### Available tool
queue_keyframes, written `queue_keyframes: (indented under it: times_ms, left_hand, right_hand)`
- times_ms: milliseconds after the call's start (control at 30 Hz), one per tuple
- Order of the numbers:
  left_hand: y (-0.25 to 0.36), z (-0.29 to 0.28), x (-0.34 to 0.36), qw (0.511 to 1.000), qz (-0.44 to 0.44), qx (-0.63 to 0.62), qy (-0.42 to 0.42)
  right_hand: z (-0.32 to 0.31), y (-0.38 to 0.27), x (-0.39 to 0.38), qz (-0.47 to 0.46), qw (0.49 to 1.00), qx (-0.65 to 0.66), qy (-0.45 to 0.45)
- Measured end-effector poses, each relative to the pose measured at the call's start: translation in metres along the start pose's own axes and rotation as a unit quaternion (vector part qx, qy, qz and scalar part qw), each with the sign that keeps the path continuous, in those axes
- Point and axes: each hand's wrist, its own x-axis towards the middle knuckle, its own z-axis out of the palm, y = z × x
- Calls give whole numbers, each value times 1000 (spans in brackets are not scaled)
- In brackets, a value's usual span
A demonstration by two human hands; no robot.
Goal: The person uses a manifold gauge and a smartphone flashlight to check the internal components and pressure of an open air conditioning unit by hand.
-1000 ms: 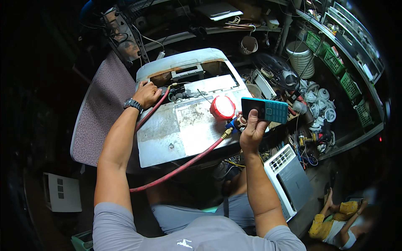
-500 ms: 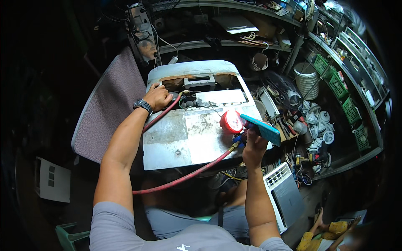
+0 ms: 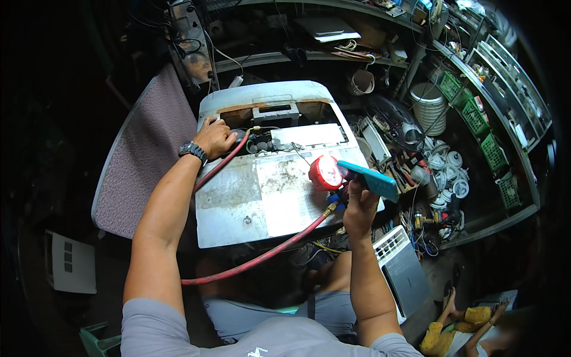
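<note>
My left hand (image 3: 215,138) rests on the left edge of a worn white metal appliance casing (image 3: 229,202), thumb apart from the fingers, beside the open compartment with parts inside. My right hand (image 3: 360,209) is closed round a teal mobile phone (image 3: 372,179), tilted over the casing's right side. Just left of the phone is a red round pressure gauge (image 3: 325,173), brightly lit; whether my fingers also hold its blue valve body (image 3: 336,200) is hidden. A red hose (image 3: 262,259) runs from the brass fitting under the gauge. Another red hose (image 3: 223,166) passes beside my left hand into the compartment.
A pinkish padded board (image 3: 146,154) leans at left. Right of the casing lie a black fan (image 3: 395,122), tools and white plastic parts (image 3: 449,172). Green baskets (image 3: 474,116) line a rack. A white-grey panel (image 3: 404,279) stands below. Another person (image 3: 464,330) sits at lower right.
The whole view has shifted slightly, the casing appearing a little further left. My left hand stays on the casing edge; my right hand still holds the phone beside the gauge.
</note>
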Motion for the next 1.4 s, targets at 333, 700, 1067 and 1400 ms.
queue_keyframes:
  times_ms: [333,700,1067,1400]
  left_hand:
    - [1,-3,0,1000,-10,-11,0]
    - [5,-12,0,1000,7,-27,-3]
    - [8,-19,5,997,30,-61,26]
    - [10,-16,14,996,17,-78,27]
  right_hand:
    - [-10,-2,43,76,994,62,-54]
    - [24,17,167,38,953,170,-246]
    - [45,50,182,-133,954,-18,-268]
    - [42,66,182,-159,954,-94,-237]
